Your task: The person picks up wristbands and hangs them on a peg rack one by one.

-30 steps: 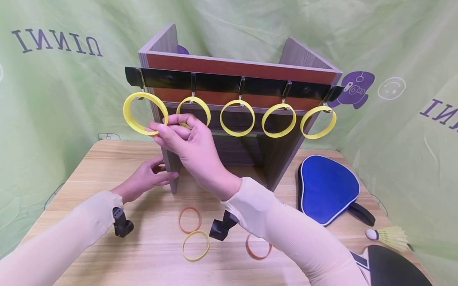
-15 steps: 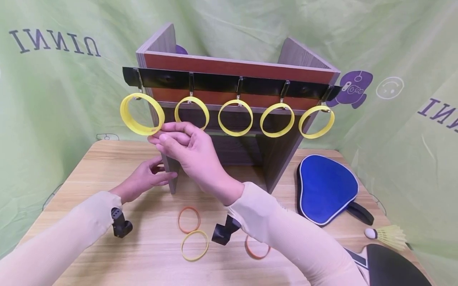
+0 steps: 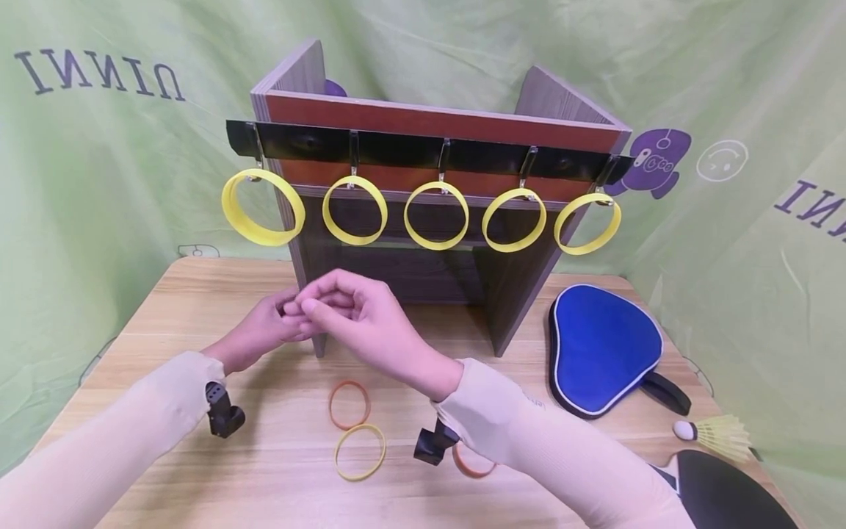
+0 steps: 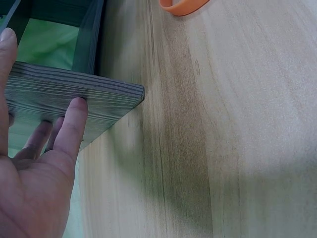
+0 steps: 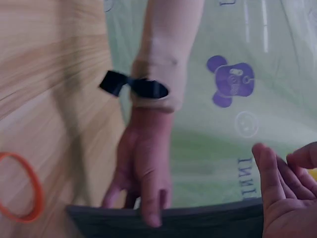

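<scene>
Several yellow wristbands hang in a row from the hooks of a black rail (image 3: 403, 152) across the front of a wooden shelf (image 3: 456, 121); the leftmost wristband (image 3: 264, 236) hangs by itself. My left hand (image 3: 254, 334) holds the shelf's left side panel (image 4: 111, 87) low down, thumb over its front edge and fingers against the outer face. My right hand (image 3: 380, 330) is empty with loosely bent fingers, below the rail. In the head view it overlaps the left hand's fingertips.
On the table (image 3: 218, 470) lie an orange wristband (image 3: 349, 427), a yellow wristband (image 3: 360, 479) and another orange wristband (image 3: 472, 471) partly behind the right wrist. At the right are a blue paddle case (image 3: 604, 345), a shuttlecock (image 3: 720, 437) and a black paddle (image 3: 727, 492).
My right hand has let go of the leftmost yellow wristband and moved down, away from it; the wristband stays on its hook. The left hand keeps its hold on the panel.
</scene>
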The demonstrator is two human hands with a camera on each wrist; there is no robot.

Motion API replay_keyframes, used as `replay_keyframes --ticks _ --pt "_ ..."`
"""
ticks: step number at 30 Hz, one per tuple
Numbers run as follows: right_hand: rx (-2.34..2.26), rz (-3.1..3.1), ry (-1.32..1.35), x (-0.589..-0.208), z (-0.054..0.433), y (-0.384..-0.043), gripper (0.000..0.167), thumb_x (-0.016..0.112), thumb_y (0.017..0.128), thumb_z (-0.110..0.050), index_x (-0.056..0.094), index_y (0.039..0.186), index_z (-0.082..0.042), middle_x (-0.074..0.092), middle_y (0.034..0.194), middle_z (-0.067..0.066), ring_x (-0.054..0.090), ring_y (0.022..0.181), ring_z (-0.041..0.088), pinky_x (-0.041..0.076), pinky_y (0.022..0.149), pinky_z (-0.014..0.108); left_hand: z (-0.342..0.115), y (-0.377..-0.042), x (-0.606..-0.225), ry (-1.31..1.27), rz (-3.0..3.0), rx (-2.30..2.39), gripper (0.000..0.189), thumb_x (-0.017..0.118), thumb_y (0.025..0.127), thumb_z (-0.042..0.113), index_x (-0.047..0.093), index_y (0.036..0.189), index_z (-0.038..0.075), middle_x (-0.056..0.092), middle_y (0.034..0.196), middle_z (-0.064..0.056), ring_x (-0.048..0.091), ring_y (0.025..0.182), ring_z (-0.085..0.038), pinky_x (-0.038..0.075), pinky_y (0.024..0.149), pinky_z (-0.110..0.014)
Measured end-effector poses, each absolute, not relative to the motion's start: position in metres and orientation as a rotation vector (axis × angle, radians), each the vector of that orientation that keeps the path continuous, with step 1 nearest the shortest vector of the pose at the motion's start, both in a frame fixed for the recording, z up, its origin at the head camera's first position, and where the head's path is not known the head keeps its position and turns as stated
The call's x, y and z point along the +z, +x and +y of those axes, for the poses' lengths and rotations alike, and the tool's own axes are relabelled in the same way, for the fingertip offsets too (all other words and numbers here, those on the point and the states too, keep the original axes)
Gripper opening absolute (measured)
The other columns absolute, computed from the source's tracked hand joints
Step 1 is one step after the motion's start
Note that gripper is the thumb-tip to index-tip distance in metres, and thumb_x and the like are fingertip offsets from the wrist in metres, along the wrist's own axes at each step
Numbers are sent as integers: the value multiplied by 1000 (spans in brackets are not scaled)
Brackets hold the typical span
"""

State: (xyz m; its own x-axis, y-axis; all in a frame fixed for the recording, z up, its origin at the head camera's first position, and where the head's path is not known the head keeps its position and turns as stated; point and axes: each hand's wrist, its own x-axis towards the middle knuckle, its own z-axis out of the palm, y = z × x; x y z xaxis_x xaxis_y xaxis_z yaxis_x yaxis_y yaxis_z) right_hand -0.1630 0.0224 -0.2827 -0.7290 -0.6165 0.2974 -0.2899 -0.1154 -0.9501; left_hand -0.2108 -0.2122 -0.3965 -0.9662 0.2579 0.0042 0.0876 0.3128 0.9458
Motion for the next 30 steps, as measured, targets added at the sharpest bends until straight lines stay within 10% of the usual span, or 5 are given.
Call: replay_keyframes --ticks 4,14,30 --pt "-1800 1995 -1012 -305 31 -166 14 61 103 1 65 110 12 74 110 33 76 100 45 67 87 34 -211 -211 -394 319 2460 1680 56 72 99 16 51 149 3 63 140 -24 63 120 -21 60 90 -20" --pt "-1269 2387 -972 -360 47 -188 10 67 99 -7 73 102 0 75 90 14 60 76 1 55 72 12 -212 -211 -394 271 2360 1738 68 76 98 24 45 156 10 56 147 -27 64 117 -12 64 97 -34" --pt "-826 2488 -891 -407 43 -200 10 77 93 -10 74 85 -5 60 70 -5 50 64 2 41 62 12 -212 -211 -393 265 2367 1725 72 76 98 24 41 160 13 55 149 -25 61 123 -22 64 95 -30"
